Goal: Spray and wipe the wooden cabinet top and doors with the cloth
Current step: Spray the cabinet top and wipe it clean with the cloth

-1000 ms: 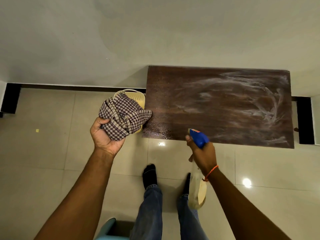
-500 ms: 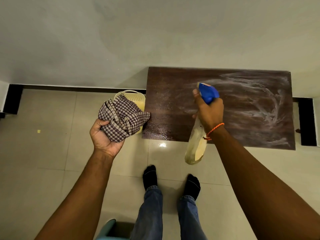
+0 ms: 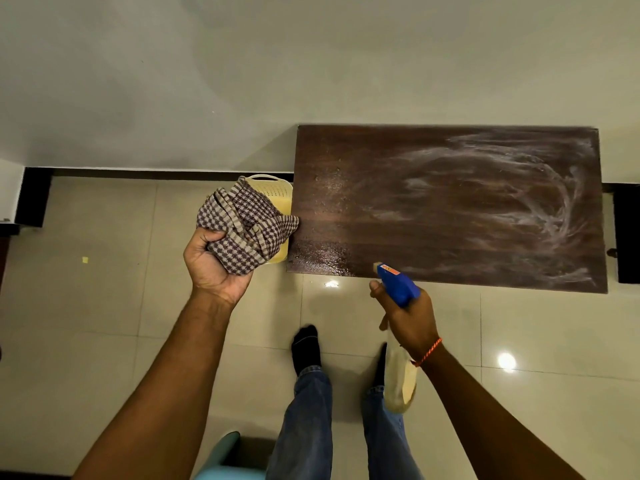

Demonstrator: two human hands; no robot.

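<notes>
The dark wooden cabinet top stands against the wall. White smear streaks cover its right part and wet droplets glisten on its left part. My left hand grips a bunched checked cloth just left of the cabinet's left edge. My right hand holds a spray bottle with a blue head and a pale body. Its nozzle sits at the cabinet's front edge, pointing toward the top. The cabinet doors are hidden below the top.
A yellow plastic basket stands on the tiled floor beside the cabinet's left side, partly behind the cloth. My feet in dark socks stand in front of the cabinet. A light blue object lies at the bottom edge.
My right hand has pulled the spray bottle back from above the middle of the cabinet top to its front edge. The left hand with the cloth has stayed in place.
</notes>
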